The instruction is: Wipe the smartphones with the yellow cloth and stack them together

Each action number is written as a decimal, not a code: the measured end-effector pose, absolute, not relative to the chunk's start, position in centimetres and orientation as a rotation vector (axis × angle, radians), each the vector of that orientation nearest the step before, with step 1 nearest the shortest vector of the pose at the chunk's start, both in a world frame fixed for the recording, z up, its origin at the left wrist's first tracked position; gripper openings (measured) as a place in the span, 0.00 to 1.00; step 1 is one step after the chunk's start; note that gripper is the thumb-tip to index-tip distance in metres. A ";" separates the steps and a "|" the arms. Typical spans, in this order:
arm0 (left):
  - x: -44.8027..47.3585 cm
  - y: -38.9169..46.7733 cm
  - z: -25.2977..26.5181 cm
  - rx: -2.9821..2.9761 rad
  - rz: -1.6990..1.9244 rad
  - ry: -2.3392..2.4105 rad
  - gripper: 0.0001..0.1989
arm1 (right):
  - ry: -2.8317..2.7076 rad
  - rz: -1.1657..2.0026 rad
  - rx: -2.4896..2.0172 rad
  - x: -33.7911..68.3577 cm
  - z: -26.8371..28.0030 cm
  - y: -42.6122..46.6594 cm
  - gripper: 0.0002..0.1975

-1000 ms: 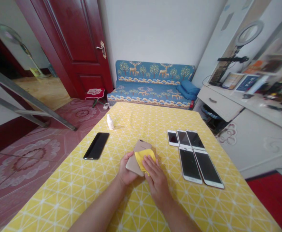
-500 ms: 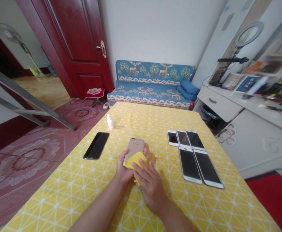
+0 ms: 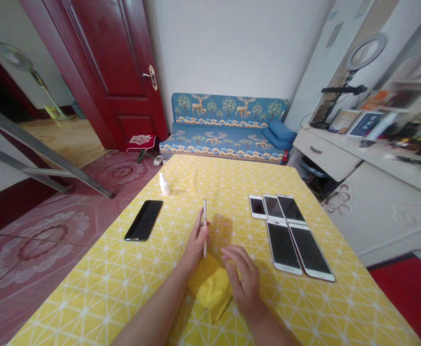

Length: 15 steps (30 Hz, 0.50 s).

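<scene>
My left hand (image 3: 196,242) grips a smartphone (image 3: 205,226), turned so that only its thin edge faces me. Just to the right, my right hand (image 3: 244,278) hovers with loosely curled fingers, a little apart and empty. A yellow cloth (image 3: 210,283) lies crumpled on the table between my forearms, beside the right hand's fingers. To the left rests a black-screened phone (image 3: 144,220), and behind it stands a small white spray bottle (image 3: 164,185).
Several white-framed phones (image 3: 284,246) lie in two rows on the right of the yellow patterned table (image 3: 225,178). Beyond the table is a blue sofa (image 3: 217,134). A white cabinet (image 3: 340,158) with a ring light (image 3: 367,52) stands at right, a metal ladder (image 3: 48,170) at left.
The phone has turned from showing its back to edge-on in my left hand. My right hand has moved right and down, and the cloth has come off the phone onto the table.
</scene>
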<state>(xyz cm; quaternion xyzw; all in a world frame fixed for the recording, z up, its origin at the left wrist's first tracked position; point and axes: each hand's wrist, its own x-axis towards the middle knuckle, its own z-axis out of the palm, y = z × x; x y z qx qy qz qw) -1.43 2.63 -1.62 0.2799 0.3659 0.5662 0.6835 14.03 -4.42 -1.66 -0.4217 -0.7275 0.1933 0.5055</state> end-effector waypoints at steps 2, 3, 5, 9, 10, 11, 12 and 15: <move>-0.9 2.6 -1.9 0.813 1.354 0.870 0.31 | -1.743 0.395 -1.123 14.1 -2.1 -3.9 0.18; -0.7 2.7 -2.1 0.882 1.391 0.886 0.30 | -1.747 0.372 -1.172 14.0 -2.5 -3.7 0.21; -0.5 2.8 -2.5 0.926 1.402 0.901 0.27 | -1.727 0.345 -1.275 13.8 -3.2 -3.2 0.28; -0.4 2.5 -3.1 0.931 1.334 0.897 0.25 | -1.788 0.290 -1.395 13.2 -4.5 -2.7 0.31; -0.4 2.3 -3.1 0.919 1.283 0.877 0.24 | -1.847 0.275 -1.403 13.2 -4.7 -2.6 0.32; -0.4 2.1 -3.1 0.900 1.227 0.849 0.23 | -1.904 0.258 -1.416 13.2 -4.8 -2.6 0.33; -0.5 1.9 -3.0 0.884 1.175 0.818 0.22 | -1.950 0.236 -1.435 13.3 -4.9 -2.6 0.34; -0.4 1.5 -2.4 0.938 1.072 0.751 0.20 | -2.012 0.136 -1.505 14.0 -5.2 -2.4 0.35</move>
